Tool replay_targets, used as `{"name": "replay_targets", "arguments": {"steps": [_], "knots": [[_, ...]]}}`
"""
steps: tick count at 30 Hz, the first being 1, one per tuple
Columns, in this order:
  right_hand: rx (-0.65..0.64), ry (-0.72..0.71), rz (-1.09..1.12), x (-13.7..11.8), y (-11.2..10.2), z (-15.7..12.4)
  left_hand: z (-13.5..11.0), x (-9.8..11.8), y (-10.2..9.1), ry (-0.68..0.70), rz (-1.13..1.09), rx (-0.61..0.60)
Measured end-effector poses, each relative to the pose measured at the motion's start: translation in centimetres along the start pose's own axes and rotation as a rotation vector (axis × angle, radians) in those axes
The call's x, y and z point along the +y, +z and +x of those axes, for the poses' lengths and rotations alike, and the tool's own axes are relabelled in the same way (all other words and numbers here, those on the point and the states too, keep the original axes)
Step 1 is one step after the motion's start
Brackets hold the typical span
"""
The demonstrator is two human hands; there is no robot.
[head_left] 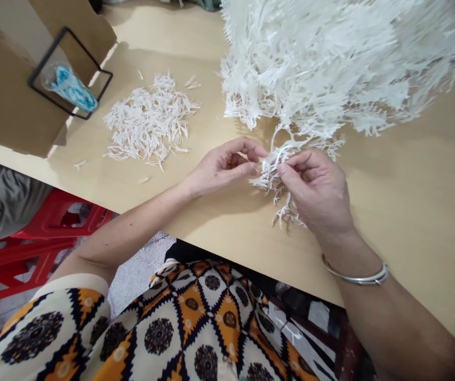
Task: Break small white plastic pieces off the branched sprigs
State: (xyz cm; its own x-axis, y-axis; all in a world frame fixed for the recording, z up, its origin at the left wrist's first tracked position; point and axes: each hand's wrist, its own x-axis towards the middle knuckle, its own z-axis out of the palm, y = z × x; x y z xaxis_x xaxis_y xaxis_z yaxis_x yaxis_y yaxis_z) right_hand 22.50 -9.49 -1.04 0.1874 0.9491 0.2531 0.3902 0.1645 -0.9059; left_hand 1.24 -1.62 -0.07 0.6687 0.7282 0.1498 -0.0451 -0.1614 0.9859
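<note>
A white, branching plastic-looking sprig [277,165] is pinched between the thumb and fingers of my right hand [318,185]. Its thin, forked twigs hang down over the table. My left hand [231,163] is at the sprig's left side, its thumb and index finger bent and apart, their tips close to the twigs; whether they touch it I cannot tell. Just behind my hands rises a big heap of similar white branched pieces [330,63]. To the left lies a loose pile of small white snippets [150,119].
A cardboard box [1,79] stands at the left of the pale table [418,211]. Against it is a black wire frame [106,79] and a clear cup with blue-and-white contents [72,89]. Red plastic stools [63,217] and part of another person's clothing [17,201] are beyond the table's edge.
</note>
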Motion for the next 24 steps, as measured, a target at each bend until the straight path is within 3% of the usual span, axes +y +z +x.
{"name": "replay_targets", "arguments": {"steps": [4,9,16,24], "knots": [[-0.014,0.011,0.031,0.1,0.2,0.1,-0.2,-0.2,0.4,0.171,0.187,-0.032],[0.001,-0.017,-0.005,0.1,0.0,0.0,-0.2,-0.3,0.8,0.001,0.101,-0.028],[0.004,-0.021,-0.032,0.4,0.0,0.0,-0.1,-0.1,0.6,-0.072,-0.060,-0.006],[-0.186,0.125,0.136,-0.6,-0.5,0.3,0.0,-0.3,0.8,-0.050,-0.131,-0.025]]}}
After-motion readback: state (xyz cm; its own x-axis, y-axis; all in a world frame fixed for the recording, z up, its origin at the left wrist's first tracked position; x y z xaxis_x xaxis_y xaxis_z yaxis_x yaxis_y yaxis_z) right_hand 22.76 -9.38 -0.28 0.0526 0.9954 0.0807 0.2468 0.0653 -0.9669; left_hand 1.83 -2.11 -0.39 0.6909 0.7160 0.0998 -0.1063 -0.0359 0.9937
